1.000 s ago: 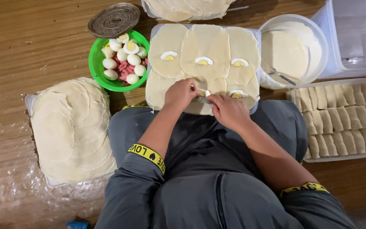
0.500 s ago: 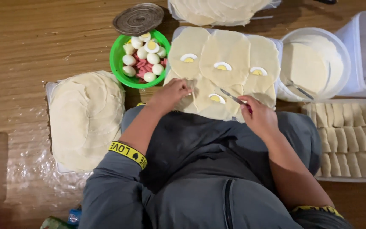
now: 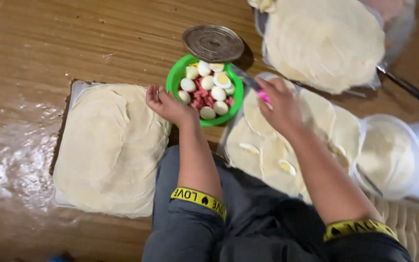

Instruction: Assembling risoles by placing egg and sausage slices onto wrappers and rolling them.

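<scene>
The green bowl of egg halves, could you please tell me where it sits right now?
In the head view the green bowl sits upper centre on the wooden table, just below the round metal lid, between the left hand and the right hand.

Single head-worn view, looking steeply down from above the lap.

Faces the wooden floor [image 3: 49, 43] ahead of the knees, close enough that forearms fill the lower frame. Left hand [image 3: 166, 104] sits left of centre, right hand [image 3: 280, 104] right of centre; green bowl [image 3: 175, 77] between them, round dough stack [image 3: 107, 145] beside the left hand. No second view to overlap.
</scene>
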